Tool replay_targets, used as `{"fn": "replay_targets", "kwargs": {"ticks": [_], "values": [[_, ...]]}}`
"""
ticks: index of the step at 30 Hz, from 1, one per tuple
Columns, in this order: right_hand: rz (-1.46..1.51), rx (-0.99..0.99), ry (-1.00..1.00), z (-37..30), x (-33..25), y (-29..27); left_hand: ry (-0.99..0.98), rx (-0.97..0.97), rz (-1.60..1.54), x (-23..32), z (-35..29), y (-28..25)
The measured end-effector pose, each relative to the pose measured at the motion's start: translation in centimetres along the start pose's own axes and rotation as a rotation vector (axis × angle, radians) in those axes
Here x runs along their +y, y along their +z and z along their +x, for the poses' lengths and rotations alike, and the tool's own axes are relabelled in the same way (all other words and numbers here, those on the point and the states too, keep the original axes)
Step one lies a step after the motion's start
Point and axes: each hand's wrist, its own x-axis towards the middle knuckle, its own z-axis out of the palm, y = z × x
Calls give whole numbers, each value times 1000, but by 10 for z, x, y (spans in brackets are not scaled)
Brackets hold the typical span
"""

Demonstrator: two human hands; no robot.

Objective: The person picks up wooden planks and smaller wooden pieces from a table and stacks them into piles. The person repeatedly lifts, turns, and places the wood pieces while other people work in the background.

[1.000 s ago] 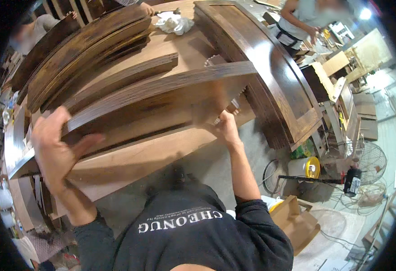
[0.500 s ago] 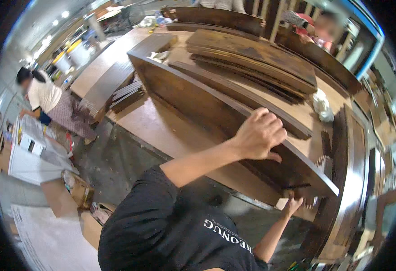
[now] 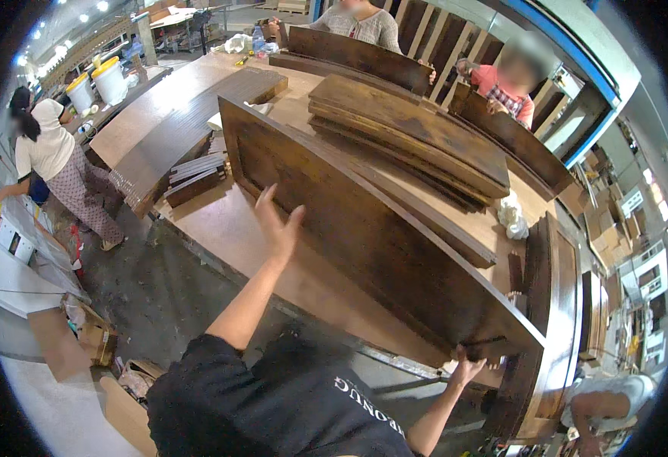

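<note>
A long dark-brown wooden panel (image 3: 364, 228) stands tilted on its long edge across the table in front of me. My left hand (image 3: 279, 225) is at its near face toward the left end, fingers spread and gripping nothing; whether the fingertips touch the wood I cannot tell. My right hand (image 3: 467, 367) is closed at the panel's lower right corner, thumb up against the face and fingers partly hidden at the edge. Behind the panel, more brown boards (image 3: 410, 133) lie stacked flat.
Slats (image 3: 197, 164) and long boards lie on the table (image 3: 174, 87) at left. A framed panel (image 3: 559, 305) stands at the right edge. White wrapping (image 3: 511, 217) sits behind. Two people handle boards across the table; another person (image 3: 56, 152) bends at left. Cardboard boxes (image 3: 94, 335) stand on the floor.
My left hand has let go of the panel's top edge and moved left and down to its near face, fingers opening. The panel's face shows more fully. My right hand stays at the lower corner.
</note>
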Motion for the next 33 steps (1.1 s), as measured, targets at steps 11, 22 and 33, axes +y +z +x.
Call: {"fn": "replay_targets", "kwargs": {"ticks": [11,22,33], "values": [[-308,221,-174,-59,-107,-11,-1139,-145,-806,-143,-28,24],[-495,789,-179,-85,-66,-38,-486,-512,-132,-151,93,-66],[311,765,-311,-45,-24,13,505,-227,-130,-55,282,-13]]}}
